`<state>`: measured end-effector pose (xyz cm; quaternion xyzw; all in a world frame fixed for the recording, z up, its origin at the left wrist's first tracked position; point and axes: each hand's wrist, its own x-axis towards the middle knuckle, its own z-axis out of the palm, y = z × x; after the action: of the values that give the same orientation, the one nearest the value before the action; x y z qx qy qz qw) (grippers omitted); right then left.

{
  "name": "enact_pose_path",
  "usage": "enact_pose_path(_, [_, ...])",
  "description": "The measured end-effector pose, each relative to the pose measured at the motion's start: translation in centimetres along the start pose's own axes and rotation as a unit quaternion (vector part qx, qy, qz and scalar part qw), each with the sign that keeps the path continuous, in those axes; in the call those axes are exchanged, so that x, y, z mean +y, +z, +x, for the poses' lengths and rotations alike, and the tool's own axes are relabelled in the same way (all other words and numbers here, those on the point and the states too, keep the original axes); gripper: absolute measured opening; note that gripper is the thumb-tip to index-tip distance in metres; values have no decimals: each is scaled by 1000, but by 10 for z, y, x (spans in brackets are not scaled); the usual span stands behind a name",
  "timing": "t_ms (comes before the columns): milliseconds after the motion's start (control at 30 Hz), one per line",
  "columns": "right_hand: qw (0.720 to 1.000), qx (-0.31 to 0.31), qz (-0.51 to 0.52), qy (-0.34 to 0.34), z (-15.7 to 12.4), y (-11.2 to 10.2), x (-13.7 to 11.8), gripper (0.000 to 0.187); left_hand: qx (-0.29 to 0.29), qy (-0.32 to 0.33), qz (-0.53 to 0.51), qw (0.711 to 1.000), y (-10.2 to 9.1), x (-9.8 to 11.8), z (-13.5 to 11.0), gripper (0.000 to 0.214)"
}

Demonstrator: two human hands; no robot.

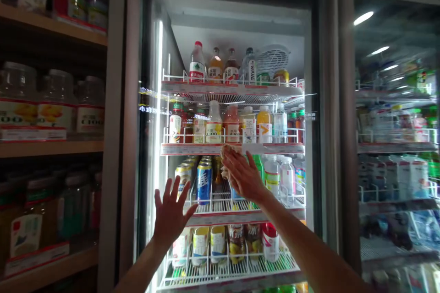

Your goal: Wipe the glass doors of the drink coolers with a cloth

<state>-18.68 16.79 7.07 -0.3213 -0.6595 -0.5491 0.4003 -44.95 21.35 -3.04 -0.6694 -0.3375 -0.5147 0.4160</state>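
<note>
My left hand is open, with its fingers spread flat against the glass door of a drinks fridge, low on the left side. My right hand is higher, near the middle of the door. It presses a small pale cloth against the glass, and the cloth peeks out above and to the left of the fingers. Behind the glass, wire shelves hold rows of bottles and cans.
Wooden shelves with large labelled jars stand on the left. A second glass-door fridge full of drinks stands on the right, its glass reflecting ceiling lights. A metal frame post separates the two doors.
</note>
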Motion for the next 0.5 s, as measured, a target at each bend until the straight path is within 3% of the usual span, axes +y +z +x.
enact_pose_path(67, [997, 29, -46, 57, -7, -10, 30, 53, 11, 3, -5, 1000, 1, 0, 0, 61])
enact_pose_path(133, [965, 131, -99, 204, -8, -23, 72, 52, 20, 3, -16, 1000, 3, 0, 1, 61])
enact_pose_path(200, [931, 201, -116, 283, 0, -28, 94, 53, 26, -3, -34, 999, 4, 0, 1, 63])
enact_pose_path(267, [942, 195, -97, 254, 12, -23, 81, 54, 28, -8, -43, 999, 5, 0, 1, 64])
enact_pose_path(333, [983, 116, -57, 128, 21, -12, 47, 55, 28, -8, -40, 999, 5, 0, 1, 62])
enact_pose_path(400, [1000, 17, -24, 0, 25, -6, 22, 56, 25, -5, -35, 999, 4, -1, 1, 63])
enact_pose_path(433, [999, -8, -19, -25, 25, -7, 21, 57, 23, -3, -33, 999, 4, -1, 1, 64])
enact_pose_path(500, [999, 18, -32, 29, 26, -13, 43, 59, 19, 2, -26, 999, 3, -1, 0, 67])
